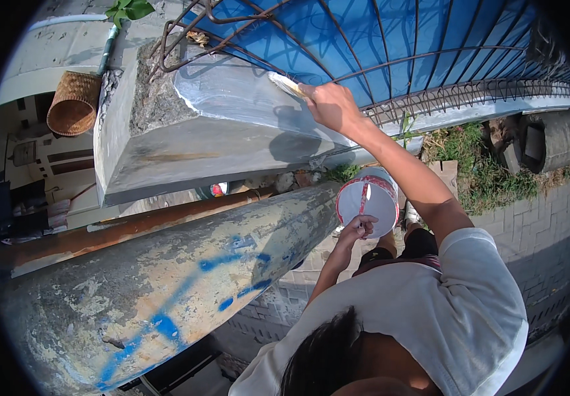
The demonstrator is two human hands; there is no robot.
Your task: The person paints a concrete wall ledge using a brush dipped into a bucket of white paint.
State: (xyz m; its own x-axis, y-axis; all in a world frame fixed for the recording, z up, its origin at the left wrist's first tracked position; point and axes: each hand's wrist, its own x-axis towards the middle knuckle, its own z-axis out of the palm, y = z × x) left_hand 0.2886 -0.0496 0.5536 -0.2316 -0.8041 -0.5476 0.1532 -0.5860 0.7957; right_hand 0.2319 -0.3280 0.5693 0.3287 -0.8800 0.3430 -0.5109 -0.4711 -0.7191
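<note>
My right hand (334,109) is closed round the handle of a paintbrush (286,84). Its pale bristles touch the top face of a grey concrete ledge (232,92), where wet-looking whitish streaks spread. Lower down, my left hand (359,228) has its fingers curled at the near side of a white bucket (385,214) with a red-stained rim. A red-smeared strip, seemingly the bucket's handle, crosses the opening to my fingers. How much the bucket holds is hard to tell.
Rusty bars (364,66) stand before a blue panel (337,39) behind the ledge. A large round pillar or pipe (186,284) with blue paint marks lies at the left, beside a rusty pipe (100,228). A woven basket (73,105) hangs far left. Grass (463,155) borders the paving (516,218).
</note>
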